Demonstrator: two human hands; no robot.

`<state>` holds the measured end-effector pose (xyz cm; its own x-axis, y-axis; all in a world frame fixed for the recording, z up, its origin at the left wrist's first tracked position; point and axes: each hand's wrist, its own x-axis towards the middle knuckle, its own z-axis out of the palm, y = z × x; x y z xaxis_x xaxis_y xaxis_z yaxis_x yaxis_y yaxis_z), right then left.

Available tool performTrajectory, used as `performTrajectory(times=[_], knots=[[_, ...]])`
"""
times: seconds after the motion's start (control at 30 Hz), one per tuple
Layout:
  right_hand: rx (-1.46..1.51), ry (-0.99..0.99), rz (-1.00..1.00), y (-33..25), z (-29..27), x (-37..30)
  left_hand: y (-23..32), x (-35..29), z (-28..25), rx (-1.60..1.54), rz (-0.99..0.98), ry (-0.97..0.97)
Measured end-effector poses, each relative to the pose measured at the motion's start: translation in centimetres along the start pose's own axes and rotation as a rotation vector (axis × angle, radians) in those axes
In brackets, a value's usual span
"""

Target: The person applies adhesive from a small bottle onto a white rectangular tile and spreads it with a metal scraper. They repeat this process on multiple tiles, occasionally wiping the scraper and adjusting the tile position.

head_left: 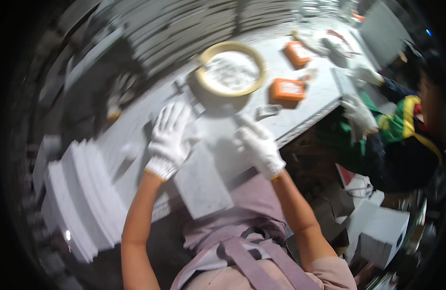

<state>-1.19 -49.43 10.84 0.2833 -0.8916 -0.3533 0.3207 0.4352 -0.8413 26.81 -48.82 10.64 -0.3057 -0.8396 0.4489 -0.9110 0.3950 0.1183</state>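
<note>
My left hand, in a white knit glove, lies palm down with its fingers stretched out. Its thumb side is beside a flat grey rectangular slab that juts over the table's near edge. To the right, my right hand, gloved alike, hovers at the table with fingers apart and pointing up and left; they are blurred, and I see nothing in them. Beyond my hands stands a round cream bowl with white, grey-flecked contents. Just past my right hand lies a small grey object, too blurred to name.
Two orange boxes sit right of the bowl. A stack of white slabs stands at the left. At the right, a co-worker's gloved hands are near a grey panel. White boxes stand lower right.
</note>
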Motion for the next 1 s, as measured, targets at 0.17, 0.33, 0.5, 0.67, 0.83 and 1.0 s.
performTrajectory(times=[0.17,0.33,0.5,0.67,0.83,1.0], knots=[[0.200,-0.015,0.035,0.3,-0.5,0.5,-0.8,2.9,2.0,0.054,-0.054,-0.090],[0.194,-0.100,0.022,0.6,-1.1,0.7,-3.4,3.4,2.3,-0.074,-0.235,-0.122],[0.157,-0.129,0.044,-0.6,-0.4,0.5,-1.1,1.1,0.5,-0.049,-0.115,0.031],[-0.065,-0.089,0.024,-2.4,1.5,1.8,4.4,-5.1,-3.1,-0.522,-0.422,0.112],[-0.469,-0.148,-0.110,-1.2,3.7,6.2,10.7,-8.2,-6.6,-0.264,-0.360,0.140],[-0.687,-0.221,-0.314,0.2,5.1,8.8,14.7,-7.6,-7.0,-0.389,-0.170,-0.271]])
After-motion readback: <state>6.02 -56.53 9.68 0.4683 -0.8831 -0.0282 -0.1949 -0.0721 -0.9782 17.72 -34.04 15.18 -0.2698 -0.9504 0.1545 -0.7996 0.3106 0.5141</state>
